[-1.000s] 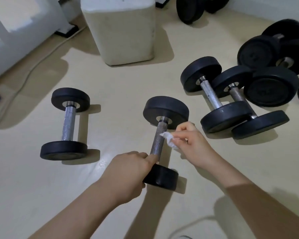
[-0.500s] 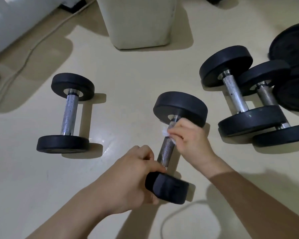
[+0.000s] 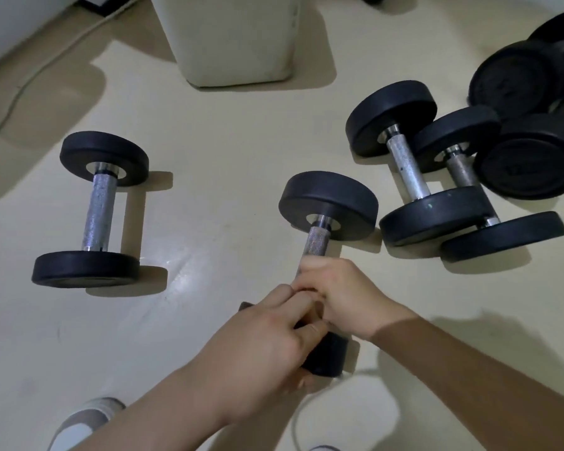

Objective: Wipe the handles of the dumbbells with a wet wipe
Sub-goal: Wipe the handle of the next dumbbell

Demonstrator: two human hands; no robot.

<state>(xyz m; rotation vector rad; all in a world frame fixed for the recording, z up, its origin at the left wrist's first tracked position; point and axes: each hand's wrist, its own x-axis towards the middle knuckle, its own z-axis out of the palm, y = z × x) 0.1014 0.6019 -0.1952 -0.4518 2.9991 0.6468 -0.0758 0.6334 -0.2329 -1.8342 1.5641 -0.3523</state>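
A black dumbbell (image 3: 328,203) with a knurled steel handle (image 3: 316,240) lies on the floor in the middle. My left hand (image 3: 267,340) grips its near weight plate (image 3: 326,359) from above. My right hand (image 3: 342,294) is wrapped round the lower part of the handle, close against my left fingers. The wet wipe is hidden inside that grip. A second dumbbell (image 3: 96,209) lies apart to the left, untouched.
Two more dumbbells (image 3: 433,177) lie side by side to the right, with a heap of larger black weights (image 3: 531,125) behind them. A pale block (image 3: 232,37) stands at the back, a cable (image 3: 46,66) runs along the left, and my shoe (image 3: 79,424) shows at the bottom.
My right hand slid down the handle from near the far plate to the near end, covering the white wipe. My left hand stayed on the near plate. The camera moved closer.
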